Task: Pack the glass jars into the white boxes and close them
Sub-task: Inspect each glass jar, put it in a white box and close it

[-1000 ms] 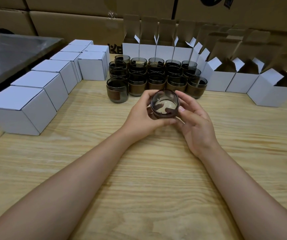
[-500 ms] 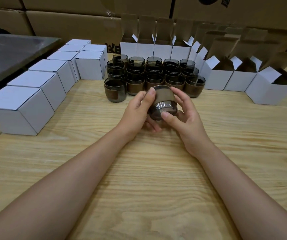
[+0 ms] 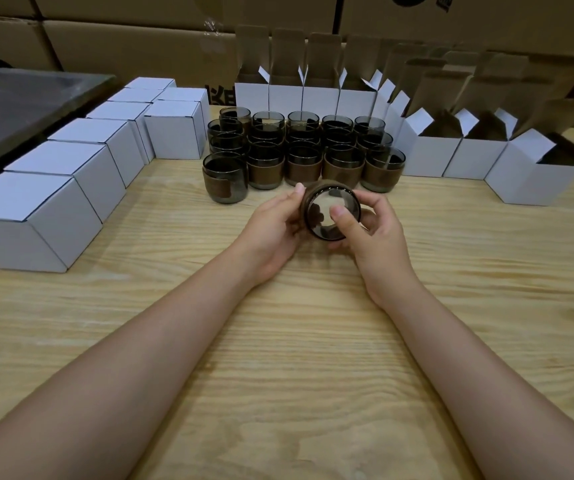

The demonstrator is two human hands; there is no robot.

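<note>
Smoked glass with a brown band made up the jar (image 3: 330, 213) held between both hands above the wooden tabletop (image 3: 278, 358). Half a second before, its side and rounded base had been seen from above; now it had been tipped so that one round glass end faced the camera, though whether mouth or base could not be told. The left hand (image 3: 275, 233) was placed against the jar's left side, its grip curled around the banded wall with one fingertip raised at the upper rim. The right hand (image 3: 372, 233) was cupped beneath and to the right, its grip closed on the jar with the thumb laid across the glass face. Both forearms were stretched forward from the lower corners, converging at the jar. The jar was held just in front of the cluster of standing jars (image 3: 302, 150). Closed white boxes (image 3: 70, 188) were lined up to the left, and open white boxes (image 3: 479, 157) with raised flaps stood behind and to the right.
</note>
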